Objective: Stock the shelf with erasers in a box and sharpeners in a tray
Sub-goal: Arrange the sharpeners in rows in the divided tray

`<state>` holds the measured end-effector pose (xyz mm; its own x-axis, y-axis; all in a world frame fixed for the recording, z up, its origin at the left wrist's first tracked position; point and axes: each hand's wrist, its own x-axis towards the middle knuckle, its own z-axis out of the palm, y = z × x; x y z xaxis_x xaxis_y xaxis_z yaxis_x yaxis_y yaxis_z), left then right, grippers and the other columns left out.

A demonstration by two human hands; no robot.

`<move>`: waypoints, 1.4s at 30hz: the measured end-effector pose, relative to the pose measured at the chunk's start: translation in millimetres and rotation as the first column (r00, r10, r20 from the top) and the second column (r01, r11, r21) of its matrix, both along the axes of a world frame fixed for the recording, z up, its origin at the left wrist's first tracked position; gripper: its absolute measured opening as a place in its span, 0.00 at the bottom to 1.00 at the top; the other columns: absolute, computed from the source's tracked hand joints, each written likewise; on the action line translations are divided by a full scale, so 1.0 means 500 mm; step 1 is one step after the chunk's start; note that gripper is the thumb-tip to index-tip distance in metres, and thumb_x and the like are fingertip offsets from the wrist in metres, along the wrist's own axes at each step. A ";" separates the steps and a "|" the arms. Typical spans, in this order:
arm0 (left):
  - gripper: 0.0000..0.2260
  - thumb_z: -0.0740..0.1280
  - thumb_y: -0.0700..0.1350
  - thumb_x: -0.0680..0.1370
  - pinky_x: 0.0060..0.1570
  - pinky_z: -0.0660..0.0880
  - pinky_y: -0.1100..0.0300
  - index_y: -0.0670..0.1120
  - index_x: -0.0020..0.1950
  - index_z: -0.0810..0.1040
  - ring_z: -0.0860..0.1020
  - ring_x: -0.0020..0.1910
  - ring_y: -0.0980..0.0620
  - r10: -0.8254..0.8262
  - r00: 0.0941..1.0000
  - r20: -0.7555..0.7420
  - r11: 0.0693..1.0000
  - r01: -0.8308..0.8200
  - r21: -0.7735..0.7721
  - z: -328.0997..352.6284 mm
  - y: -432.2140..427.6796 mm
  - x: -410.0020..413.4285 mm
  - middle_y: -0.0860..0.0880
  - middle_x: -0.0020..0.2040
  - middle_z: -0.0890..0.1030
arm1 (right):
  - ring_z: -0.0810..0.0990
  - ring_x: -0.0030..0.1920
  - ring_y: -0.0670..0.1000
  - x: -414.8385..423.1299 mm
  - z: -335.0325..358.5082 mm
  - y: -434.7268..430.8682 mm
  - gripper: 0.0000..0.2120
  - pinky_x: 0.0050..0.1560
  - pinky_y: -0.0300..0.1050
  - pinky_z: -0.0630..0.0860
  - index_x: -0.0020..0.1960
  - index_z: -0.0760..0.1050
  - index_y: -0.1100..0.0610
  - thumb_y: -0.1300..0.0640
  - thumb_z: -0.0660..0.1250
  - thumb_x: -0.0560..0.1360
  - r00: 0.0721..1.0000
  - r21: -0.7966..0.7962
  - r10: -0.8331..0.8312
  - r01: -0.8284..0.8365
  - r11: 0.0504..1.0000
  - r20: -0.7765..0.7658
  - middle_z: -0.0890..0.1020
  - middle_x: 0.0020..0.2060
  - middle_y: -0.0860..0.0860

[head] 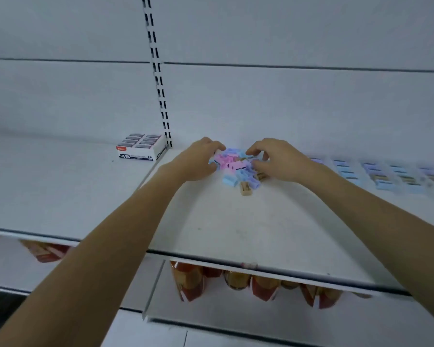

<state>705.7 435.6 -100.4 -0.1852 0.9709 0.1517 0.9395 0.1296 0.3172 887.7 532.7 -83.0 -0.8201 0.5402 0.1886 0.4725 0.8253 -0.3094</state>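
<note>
On the white shelf, both hands' curled fingers flank the sharpeners.

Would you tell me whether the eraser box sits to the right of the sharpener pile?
No, the eraser box stands left of the sharpener pile, beside the slotted upright.
</note>
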 end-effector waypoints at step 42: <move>0.14 0.69 0.34 0.72 0.46 0.71 0.68 0.39 0.57 0.75 0.75 0.42 0.53 -0.452 0.871 0.193 0.781 0.281 0.558 0.002 -0.014 0.015 0.43 0.53 0.74 | 0.79 0.39 0.53 -0.015 -0.038 -0.183 0.21 0.41 0.43 0.74 0.54 0.68 0.48 0.69 0.68 0.70 0.682 -0.519 -0.468 0.150 0.842 -0.562 0.79 0.41 0.51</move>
